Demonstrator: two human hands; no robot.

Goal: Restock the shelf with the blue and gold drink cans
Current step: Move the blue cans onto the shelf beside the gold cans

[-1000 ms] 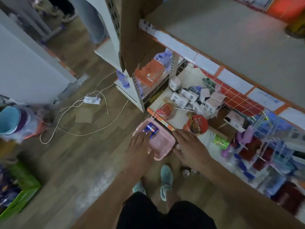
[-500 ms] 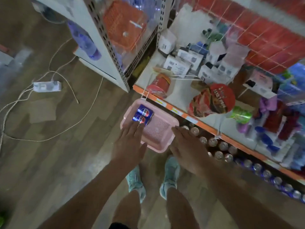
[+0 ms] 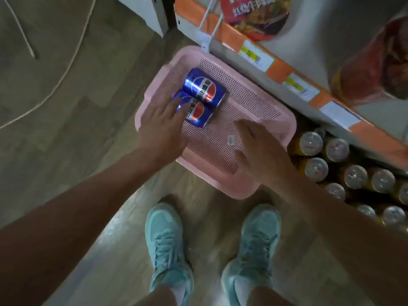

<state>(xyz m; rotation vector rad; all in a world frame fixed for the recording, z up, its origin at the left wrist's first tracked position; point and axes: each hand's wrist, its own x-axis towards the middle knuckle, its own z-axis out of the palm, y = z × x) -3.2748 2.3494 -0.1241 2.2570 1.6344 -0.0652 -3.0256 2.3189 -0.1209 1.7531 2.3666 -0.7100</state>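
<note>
Two blue cans lie side by side on their sides in a pink perforated basket (image 3: 260, 111) on the floor. The farther blue can (image 3: 204, 89) is free. My left hand (image 3: 162, 127) reaches over the basket's left rim, its straight fingers touching the nearer blue can (image 3: 197, 114). My right hand (image 3: 258, 149) hovers open over the basket's right half, fingers spread, holding nothing. Gold cans (image 3: 311, 143) stand upright in rows on the bottom shelf to the right of the basket.
The orange-edged shelf (image 3: 276, 69) with price labels overhangs the basket's far side, with red noodle bowls (image 3: 256, 12) on it. My teal shoes (image 3: 167, 246) stand just in front of the basket. A white cable (image 3: 64, 71) runs across the wooden floor at left.
The view has dropped much closer to the floor. Both hands have moved forward over the basket, and my left fingers now reach the nearer blue can.
</note>
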